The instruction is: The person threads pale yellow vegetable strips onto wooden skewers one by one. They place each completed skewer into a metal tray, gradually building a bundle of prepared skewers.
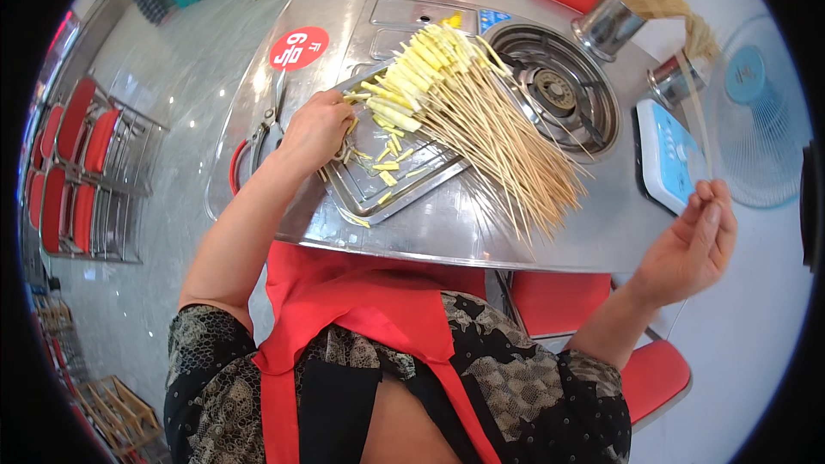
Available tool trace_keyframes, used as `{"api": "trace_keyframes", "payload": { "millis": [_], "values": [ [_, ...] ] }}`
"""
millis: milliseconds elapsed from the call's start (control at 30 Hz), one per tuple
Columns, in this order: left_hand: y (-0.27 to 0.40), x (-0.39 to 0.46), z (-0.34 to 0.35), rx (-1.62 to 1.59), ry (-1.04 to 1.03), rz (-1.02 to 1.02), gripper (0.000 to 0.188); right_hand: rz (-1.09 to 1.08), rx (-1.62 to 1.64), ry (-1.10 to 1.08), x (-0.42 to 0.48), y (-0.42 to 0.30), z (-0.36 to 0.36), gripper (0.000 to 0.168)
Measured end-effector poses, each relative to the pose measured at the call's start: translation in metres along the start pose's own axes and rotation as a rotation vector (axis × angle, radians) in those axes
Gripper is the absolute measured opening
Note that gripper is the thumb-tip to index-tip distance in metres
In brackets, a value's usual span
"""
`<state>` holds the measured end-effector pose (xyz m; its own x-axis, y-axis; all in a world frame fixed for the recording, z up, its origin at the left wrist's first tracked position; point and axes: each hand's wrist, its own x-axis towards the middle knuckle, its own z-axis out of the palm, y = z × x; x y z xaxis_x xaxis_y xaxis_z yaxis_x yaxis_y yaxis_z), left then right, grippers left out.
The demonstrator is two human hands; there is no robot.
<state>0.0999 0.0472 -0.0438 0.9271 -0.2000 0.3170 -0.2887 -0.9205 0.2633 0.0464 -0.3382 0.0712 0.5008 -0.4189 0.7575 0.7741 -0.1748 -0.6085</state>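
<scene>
My right hand (689, 241), off the table's right side, pinches the end of a thin bamboo skewer (697, 116) that points upward. My left hand (319, 125) reaches over the left end of a metal tray (361, 196), its curled fingers among small yellow strips. Whether they grip a strip is hidden. Loose cut yellow pieces (388, 178) lie on the tray. Across its far side rests a heap of skewered pale-yellow food rolls (412, 80), their bare bamboo sticks (515, 148) fanning toward me. Scissors with red-edged handles (267, 122) lie left of my left hand.
A gas burner (554, 90) is set into the metal table (412, 248) behind the sticks. Two metal canisters of skewers, the nearer canister (673, 80) among them, stand right. A blue-and-white scale-like device (673, 151) and a fan (747, 77) are beside them. Red chairs (561, 299) stand below.
</scene>
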Motion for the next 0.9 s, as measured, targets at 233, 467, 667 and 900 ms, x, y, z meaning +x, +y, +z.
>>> {"api": "trace_keyframes", "payload": {
  "millis": [233, 467, 667, 900],
  "values": [
    [-0.002, -0.019, -0.017, -0.302, 0.242, -0.235, 0.013, 0.363, 0.333, -0.091, -0.041, -0.011, 0.012, 0.014],
    [0.0, -0.015, 0.004, -0.035, 0.178, -0.123, 0.024, 0.632, 0.4, -0.13, -0.061, -0.021, 0.032, 0.012],
    [0.007, -0.017, -0.003, -0.58, 0.11, -0.362, 0.033, 0.831, 0.607, -0.322, -0.083, -0.025, 0.033, 0.019],
    [-0.001, -0.055, -0.051, -1.667, 0.301, -0.736, 0.02, 1.016, 0.502, -0.704, -0.103, -0.037, 0.06, 0.033]
  ]
}}
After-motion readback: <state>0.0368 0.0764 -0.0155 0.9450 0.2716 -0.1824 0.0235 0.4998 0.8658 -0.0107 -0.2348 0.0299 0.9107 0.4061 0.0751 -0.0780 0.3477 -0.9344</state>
